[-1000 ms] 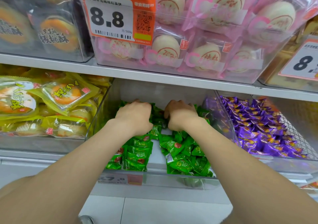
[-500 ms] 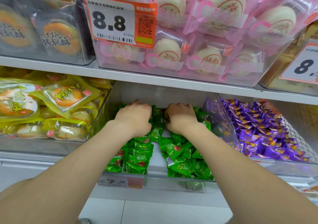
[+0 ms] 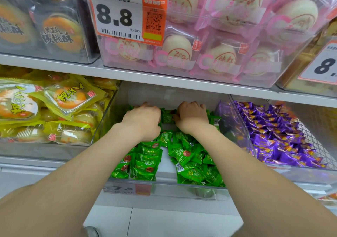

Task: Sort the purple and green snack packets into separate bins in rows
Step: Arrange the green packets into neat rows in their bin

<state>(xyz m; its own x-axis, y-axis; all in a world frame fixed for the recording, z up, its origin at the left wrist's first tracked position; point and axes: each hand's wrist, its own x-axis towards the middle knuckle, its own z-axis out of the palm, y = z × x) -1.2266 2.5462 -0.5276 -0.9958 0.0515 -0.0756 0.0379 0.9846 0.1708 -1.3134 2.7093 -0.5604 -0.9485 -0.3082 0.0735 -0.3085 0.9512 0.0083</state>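
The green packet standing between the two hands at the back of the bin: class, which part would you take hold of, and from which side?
Best grip: probably its upper seam, pinched from the front and above. The green packet seems to stand fairly upright, so its top edge is free, while the left hand and right hand, curled on neighbouring packets, block both sides.

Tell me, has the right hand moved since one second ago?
Yes, slightly: the right hand has gone a little deeper into the bin, closer to the shelf edge above.
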